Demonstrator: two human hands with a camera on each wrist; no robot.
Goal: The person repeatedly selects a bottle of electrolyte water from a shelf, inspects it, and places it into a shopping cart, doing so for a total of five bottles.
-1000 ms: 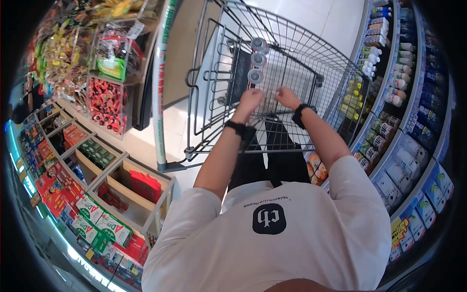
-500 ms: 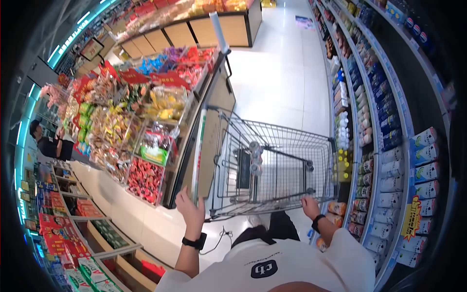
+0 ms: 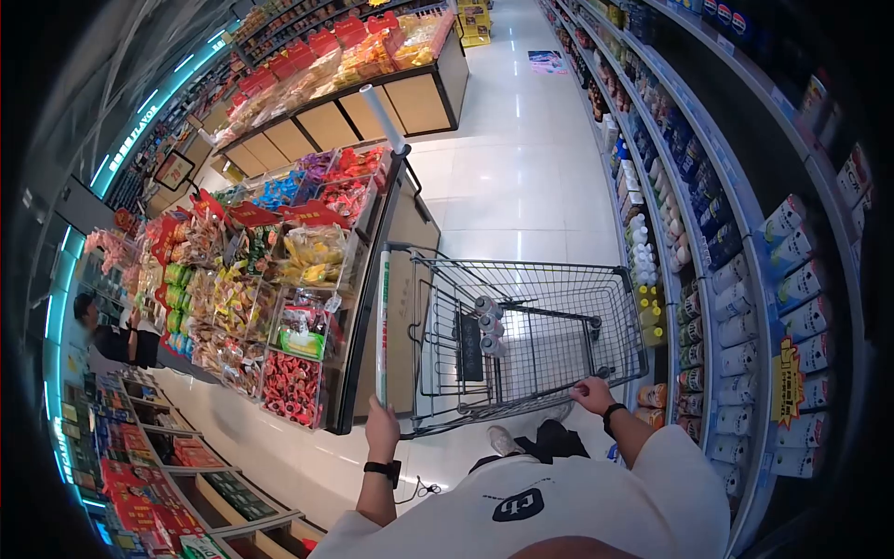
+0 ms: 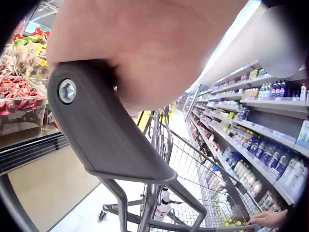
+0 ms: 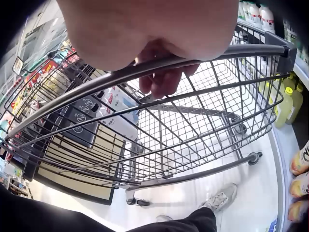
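I now have the left hand clamped on the shopping cart handle end and the right hand gripping its rear rim; both moved out of the basket, 3 bottles inside.

- Shopping cart: one, of wire mesh — standing in the aisle.
- Cans in the cart basket: three, lying in a row, tops facing the head camera.
- Hands on the cart: two — the left hand gripped the handle end, the right hand gripped the rear rim bar.
- Wrist bands: two, one per wrist.
- Shoes visible under the cart: two.
- Other persons: one, at the far left edge.
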